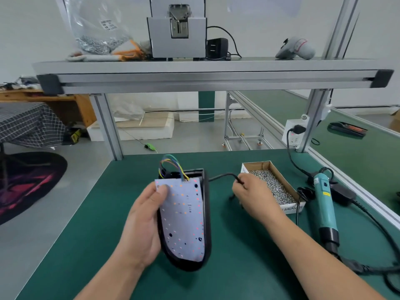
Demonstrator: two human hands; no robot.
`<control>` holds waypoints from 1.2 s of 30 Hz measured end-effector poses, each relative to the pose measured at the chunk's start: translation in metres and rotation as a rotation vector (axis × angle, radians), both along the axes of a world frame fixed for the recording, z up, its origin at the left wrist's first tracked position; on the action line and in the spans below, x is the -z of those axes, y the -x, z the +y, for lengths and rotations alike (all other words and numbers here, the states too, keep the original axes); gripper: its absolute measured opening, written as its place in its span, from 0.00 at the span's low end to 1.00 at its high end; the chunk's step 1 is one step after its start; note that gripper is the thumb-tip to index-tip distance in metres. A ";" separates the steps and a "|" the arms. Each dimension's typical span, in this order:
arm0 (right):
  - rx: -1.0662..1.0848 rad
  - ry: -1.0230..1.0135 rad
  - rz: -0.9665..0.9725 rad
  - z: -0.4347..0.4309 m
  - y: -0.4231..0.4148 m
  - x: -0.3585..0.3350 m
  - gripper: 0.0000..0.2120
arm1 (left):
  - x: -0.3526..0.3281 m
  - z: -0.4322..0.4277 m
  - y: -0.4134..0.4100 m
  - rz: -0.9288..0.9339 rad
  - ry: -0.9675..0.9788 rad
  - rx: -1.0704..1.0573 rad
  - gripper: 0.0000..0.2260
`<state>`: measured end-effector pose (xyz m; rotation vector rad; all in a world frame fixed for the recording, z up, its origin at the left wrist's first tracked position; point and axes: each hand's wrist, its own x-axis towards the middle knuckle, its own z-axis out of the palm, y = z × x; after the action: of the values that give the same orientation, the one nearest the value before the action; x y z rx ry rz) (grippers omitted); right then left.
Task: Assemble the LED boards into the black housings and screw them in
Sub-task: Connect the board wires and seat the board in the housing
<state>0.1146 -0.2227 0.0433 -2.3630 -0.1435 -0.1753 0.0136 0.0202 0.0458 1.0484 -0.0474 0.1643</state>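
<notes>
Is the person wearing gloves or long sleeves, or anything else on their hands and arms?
No gloves. The left hand and the right hand are both bare, and no rings show on them. The left forearm and the right forearm are bare too. No sleeve reaches into the picture, and there is no watch or bracelet on either wrist.

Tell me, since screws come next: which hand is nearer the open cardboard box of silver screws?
Right. The right hand, pinching a thin black cable, is beside the cardboard box, at its left wall. The left hand grips the black plastic housing and white LED board, farther left.
</notes>
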 end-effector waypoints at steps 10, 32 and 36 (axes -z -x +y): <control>0.206 -0.923 -0.051 -0.016 -0.012 -0.006 0.16 | 0.012 -0.009 0.000 0.092 0.085 0.109 0.19; -0.599 0.198 0.121 -0.004 0.019 -0.011 0.22 | 0.016 -0.038 0.017 -0.156 -0.425 -0.102 0.18; -0.537 0.159 0.210 -0.024 0.004 -0.007 0.24 | 0.013 -0.041 0.015 -0.084 -0.428 -0.126 0.18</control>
<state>0.1110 -0.2468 0.0506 -2.3872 -0.6985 0.3535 -0.0018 -0.0207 0.0325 1.4725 -0.0955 0.3225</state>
